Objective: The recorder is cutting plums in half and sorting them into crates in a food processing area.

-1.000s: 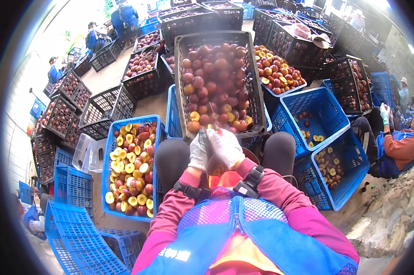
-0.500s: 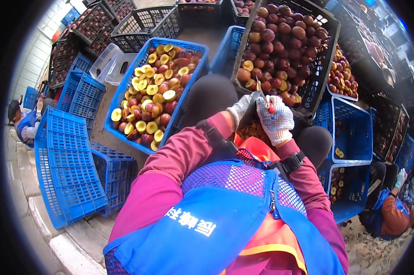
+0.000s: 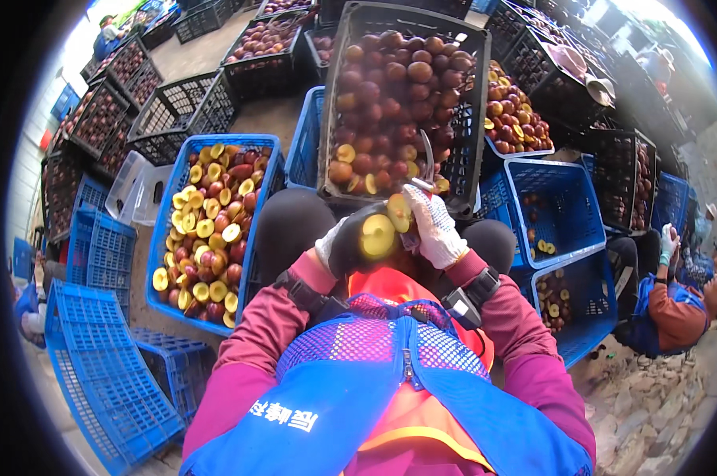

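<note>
My left hand (image 3: 350, 246) has its grip closed around a halved plum (image 3: 378, 236), cut face up, over my lap. My right hand (image 3: 436, 230), just beside it, holds the second half (image 3: 399, 212) and a small knife (image 3: 426, 163), its blade pointing up toward the black crate (image 3: 476, 119).

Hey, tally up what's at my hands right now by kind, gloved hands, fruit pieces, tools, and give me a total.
Gloved hands: 2, the left hand and the right hand
Cut fruit halves: 2, yellow faces showing, at the left hand
Curved metal tool: 1, in the right hand
Total: 5
</note>
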`<control>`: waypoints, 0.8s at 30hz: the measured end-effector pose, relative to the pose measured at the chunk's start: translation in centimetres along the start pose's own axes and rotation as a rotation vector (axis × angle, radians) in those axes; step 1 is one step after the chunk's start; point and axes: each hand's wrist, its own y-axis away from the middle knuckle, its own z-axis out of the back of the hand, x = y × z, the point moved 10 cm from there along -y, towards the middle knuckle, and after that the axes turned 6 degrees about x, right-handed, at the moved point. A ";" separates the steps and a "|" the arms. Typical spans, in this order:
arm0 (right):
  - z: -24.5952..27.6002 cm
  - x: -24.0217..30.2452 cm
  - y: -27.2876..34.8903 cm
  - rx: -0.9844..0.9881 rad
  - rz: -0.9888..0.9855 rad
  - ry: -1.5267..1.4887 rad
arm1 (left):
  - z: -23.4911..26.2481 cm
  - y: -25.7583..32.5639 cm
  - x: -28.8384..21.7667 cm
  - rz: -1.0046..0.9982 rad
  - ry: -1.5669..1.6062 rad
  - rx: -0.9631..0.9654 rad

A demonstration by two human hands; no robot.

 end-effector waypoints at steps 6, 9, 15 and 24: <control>8.0 -6.6 -2.0 -0.120 -0.074 0.144 | 3.0 2.8 11.1 0.406 0.303 -0.185; 12.9 -3.0 -4.5 -0.177 0.064 0.494 | 8.7 3.6 7.9 0.382 0.287 -0.446; 23.9 -0.2 -7.3 -0.550 0.015 0.605 | 23.5 12.2 -0.1 0.401 -0.041 -0.884; 32.0 -1.0 -4.3 -0.654 -0.142 0.783 | 32.8 3.7 4.6 0.768 -1.124 -0.748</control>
